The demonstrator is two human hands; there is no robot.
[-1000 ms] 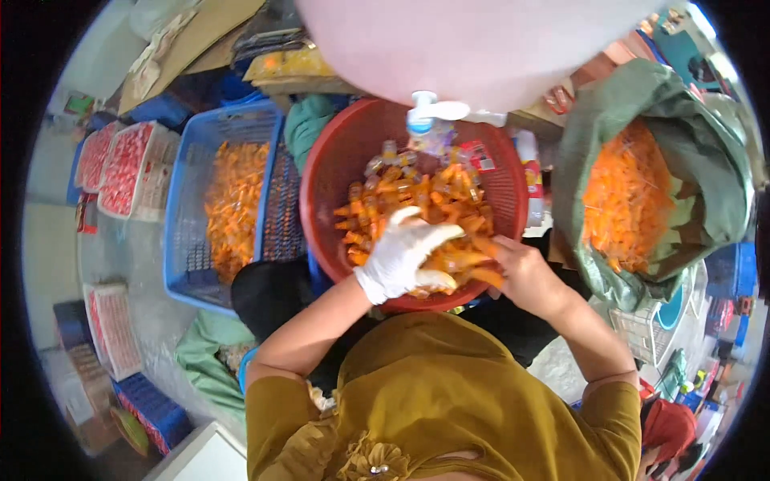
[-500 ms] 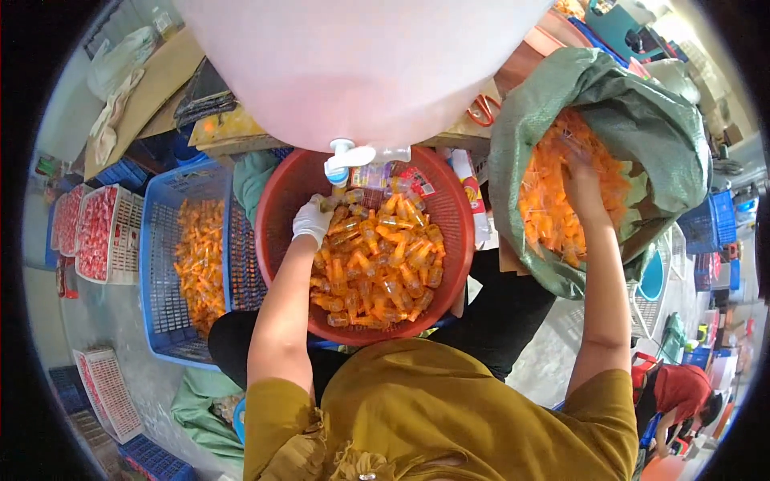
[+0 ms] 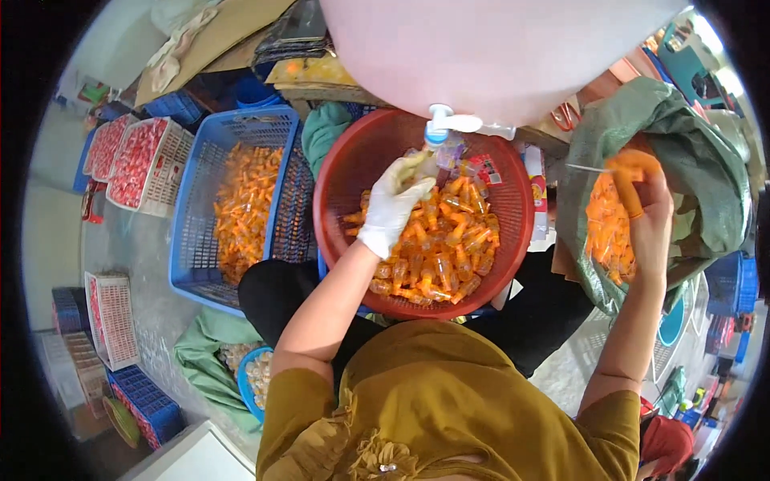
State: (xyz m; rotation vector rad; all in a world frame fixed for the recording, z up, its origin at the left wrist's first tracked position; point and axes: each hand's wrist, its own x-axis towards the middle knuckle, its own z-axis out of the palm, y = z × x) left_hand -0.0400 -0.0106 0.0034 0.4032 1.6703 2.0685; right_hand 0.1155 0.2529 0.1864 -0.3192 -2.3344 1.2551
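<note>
We are looking down at a seated worker whose gloved left hand (image 3: 393, 204) is curling around a small bottle (image 3: 425, 166) under the white tap (image 3: 451, 125) at the top centre of the frame, fingers closed on it over the far rim of the red basin (image 3: 345, 160). The basin, in the middle of the frame, is holding a heap of small orange bottles (image 3: 437, 244). At the right, the bare right hand (image 3: 651, 220) is reaching over the green sack (image 3: 706, 184), fingers pinched around an orange handful (image 3: 630, 172) of the same goods. A blue crate (image 3: 200, 240) of more orange bottles is sitting at left, beside white trays of red items (image 3: 132, 160). We are judging the risks as spillage if the bottle slips off the tap's spout, and pieces dropping beside the basin while both arms are stretched wide apart.
</note>
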